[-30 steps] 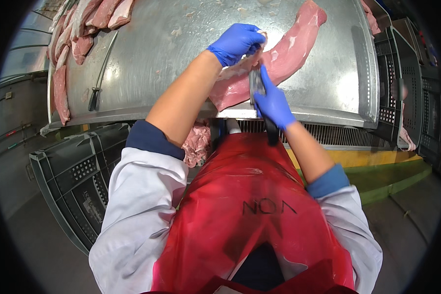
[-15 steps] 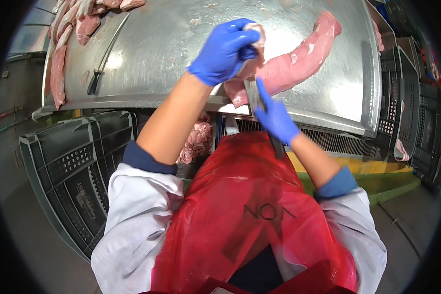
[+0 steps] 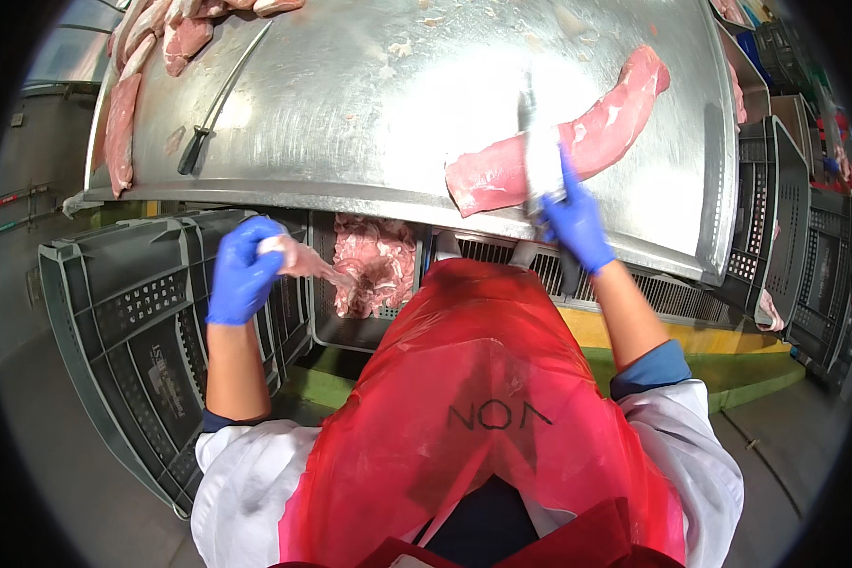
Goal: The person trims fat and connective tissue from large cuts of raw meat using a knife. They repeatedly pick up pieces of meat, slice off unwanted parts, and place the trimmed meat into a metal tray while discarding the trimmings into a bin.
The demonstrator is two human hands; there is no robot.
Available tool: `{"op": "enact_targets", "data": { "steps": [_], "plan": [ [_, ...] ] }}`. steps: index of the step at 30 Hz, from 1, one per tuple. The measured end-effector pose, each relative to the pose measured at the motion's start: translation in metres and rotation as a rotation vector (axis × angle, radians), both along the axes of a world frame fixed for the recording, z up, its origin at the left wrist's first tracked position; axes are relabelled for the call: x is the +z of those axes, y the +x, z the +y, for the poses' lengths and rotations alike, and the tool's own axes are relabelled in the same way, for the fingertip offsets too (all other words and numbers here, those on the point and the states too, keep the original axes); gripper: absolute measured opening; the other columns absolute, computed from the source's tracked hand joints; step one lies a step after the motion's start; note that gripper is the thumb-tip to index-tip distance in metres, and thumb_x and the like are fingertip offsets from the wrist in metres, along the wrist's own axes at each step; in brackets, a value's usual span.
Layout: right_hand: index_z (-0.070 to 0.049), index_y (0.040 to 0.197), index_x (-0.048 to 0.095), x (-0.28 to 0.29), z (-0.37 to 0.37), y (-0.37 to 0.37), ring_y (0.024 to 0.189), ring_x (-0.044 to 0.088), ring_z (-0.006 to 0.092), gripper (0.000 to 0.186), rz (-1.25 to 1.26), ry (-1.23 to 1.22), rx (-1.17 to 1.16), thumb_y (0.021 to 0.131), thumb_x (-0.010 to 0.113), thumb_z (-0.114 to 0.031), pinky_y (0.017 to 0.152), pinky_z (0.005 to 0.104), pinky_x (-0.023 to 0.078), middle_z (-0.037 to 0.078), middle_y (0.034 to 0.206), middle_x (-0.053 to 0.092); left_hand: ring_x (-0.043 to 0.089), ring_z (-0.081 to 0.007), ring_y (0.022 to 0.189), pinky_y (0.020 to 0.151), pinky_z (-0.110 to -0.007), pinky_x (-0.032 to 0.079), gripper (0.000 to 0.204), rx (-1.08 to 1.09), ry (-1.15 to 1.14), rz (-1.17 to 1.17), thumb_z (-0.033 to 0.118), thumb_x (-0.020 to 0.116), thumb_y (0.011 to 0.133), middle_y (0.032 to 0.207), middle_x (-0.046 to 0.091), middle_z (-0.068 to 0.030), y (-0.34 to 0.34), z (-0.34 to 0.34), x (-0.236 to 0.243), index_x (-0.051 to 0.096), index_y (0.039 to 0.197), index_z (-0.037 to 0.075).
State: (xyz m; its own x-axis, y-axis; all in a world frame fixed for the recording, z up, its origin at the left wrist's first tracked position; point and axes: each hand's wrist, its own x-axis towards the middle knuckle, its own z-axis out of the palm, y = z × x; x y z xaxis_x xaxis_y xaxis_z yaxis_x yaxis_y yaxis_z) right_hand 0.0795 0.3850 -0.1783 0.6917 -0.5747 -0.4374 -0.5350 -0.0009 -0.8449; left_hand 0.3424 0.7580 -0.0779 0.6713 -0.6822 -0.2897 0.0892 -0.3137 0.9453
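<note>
mid-left, our left hand [image 3: 240,273] pinched a meat strip [image 3: 303,262]; upper right, our right hand [image 3: 577,225] gripped a knife [image 3: 542,163], fingers [image 3: 570,176] beside pink meat [image 3: 617,123].

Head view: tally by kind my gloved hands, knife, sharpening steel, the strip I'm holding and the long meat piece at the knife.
Gloved hands (left hand, right hand): 2
Knife: 1
Sharpening steel: 1
Meat pieces (held strip, long piece): 2
Total: 6

White glare burns out the middle of my steel table [image 3: 341,114] and bleaches my knife blade [image 3: 541,159], whose edges may be motion-blurred too. The floor [image 3: 776,473] beneath lies dim, black fills the corners, and fisheye distortion bows the table's front edge.
</note>
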Motion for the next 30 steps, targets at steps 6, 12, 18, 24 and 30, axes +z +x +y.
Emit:
{"op": "enact_targets", "data": {
  "steps": [6,12,18,24,30],
  "plan": [
    [-0.021,0.163,0.013,-0.050,-0.098,-0.004,0.057,0.055,0.0115,0.083,-0.246,0.051,-0.445,0.095,0.053,0.001,0.048,0.0267,0.047,0.007,0.085,0.064,0.064,-0.0400,0.084,0.076,-0.044,0.052,0.029,-0.457,0.346,-0.434,0.023,0.069,0.085,0.091,0.066,-0.0210,-0.005,-0.104,-0.111,0.063,0.100,-0.001],
    [-0.027,0.162,0.018,-0.066,-0.099,-0.005,0.058,0.061,0.0156,0.083,-0.123,-0.263,-0.409,0.093,0.059,-0.007,0.055,0.0326,0.053,0.012,0.080,0.068,0.068,-0.0288,0.094,0.085,-0.040,0.052,0.033,-0.558,0.179,-0.164,0.031,0.076,0.084,0.102,0.073,-0.0176,-0.034,-0.345,-0.182,0.074,0.096,0.001],
    [-0.032,0.161,0.015,-0.083,-0.168,0.037,0.095,0.069,0.0468,0.083,-0.001,-0.494,-0.194,0.092,0.060,-0.031,0.082,0.0485,0.055,0.031,0.104,0.070,0.059,-0.0120,0.073,0.071,-0.030,0.051,0.016,-0.588,0.204,-0.001,0.017,0.080,0.083,0.077,0.069,-0.0049,-0.041,-0.387,-0.195,0.075,0.087,0.003],
    [-0.035,0.161,0.016,-0.082,-0.239,0.071,0.090,0.069,0.0484,0.080,0.032,-0.672,0.005,0.093,0.058,-0.032,0.080,0.0505,0.055,0.032,0.096,0.069,0.060,-0.0134,0.071,0.069,-0.030,0.051,0.011,-0.328,0.148,-0.022,0.011,0.072,0.082,0.076,0.068,-0.0059,-0.065,-0.416,-0.205,0.072,0.082,0.000],
    [-0.033,0.160,0.022,-0.030,-0.172,0.065,0.071,0.068,0.0408,0.079,-0.007,-0.517,0.103,0.092,0.059,-0.023,0.074,0.0453,0.056,0.024,0.077,0.067,0.059,-0.0124,0.068,0.065,-0.030,0.050,0.011,-0.082,0.027,0.137,0.010,0.068,0.087,0.075,0.066,-0.0047,-0.080,-0.392,-0.187,0.070,0.082,0.000]
  ]
}}
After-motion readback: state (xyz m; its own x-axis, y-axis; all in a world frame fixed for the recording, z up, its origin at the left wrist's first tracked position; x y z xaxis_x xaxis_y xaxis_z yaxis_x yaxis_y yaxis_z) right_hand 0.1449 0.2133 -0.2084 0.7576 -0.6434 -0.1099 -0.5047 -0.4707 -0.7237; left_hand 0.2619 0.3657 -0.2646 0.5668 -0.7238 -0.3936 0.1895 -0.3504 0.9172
